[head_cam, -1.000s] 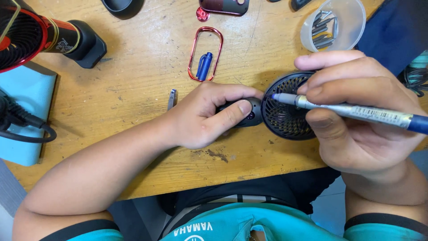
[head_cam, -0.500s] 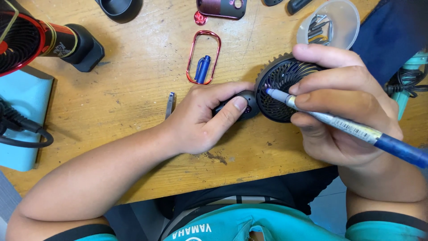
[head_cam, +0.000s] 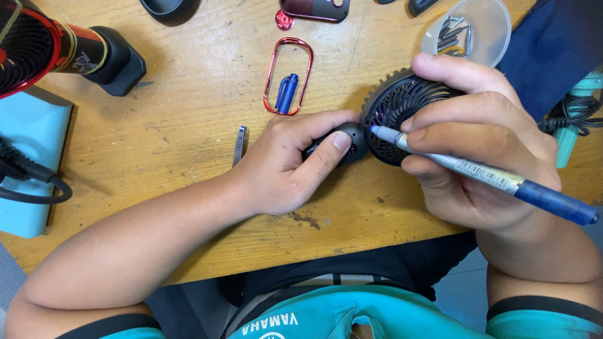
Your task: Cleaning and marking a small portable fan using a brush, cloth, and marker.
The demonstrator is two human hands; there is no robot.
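Note:
A small black hand fan lies on the wooden table (head_cam: 188,113), its round grille head (head_cam: 392,110) to the right and its dark handle (head_cam: 342,147) to the left. My left hand (head_cam: 286,166) grips the handle, thumb pressed on it. My right hand (head_cam: 483,147) cups the fan head from the far side and holds a silver screwdriver with a blue handle (head_cam: 496,181), its tip at the grille's left edge.
A red oval frame (head_cam: 271,75) with a small blue piece (head_cam: 286,93) inside lies behind my left hand. Metal tweezers (head_cam: 239,144) lie beside it. A clear round tub of bits (head_cam: 477,28) stands at the back right, a red-and-black fan (head_cam: 56,50) at the left, a light blue pad (head_cam: 28,150) below it.
My right hand has tilted the fan head up and away from me, and the screwdriver tip has slid from the grille's middle to its left rim. My left hand stays on the handle.

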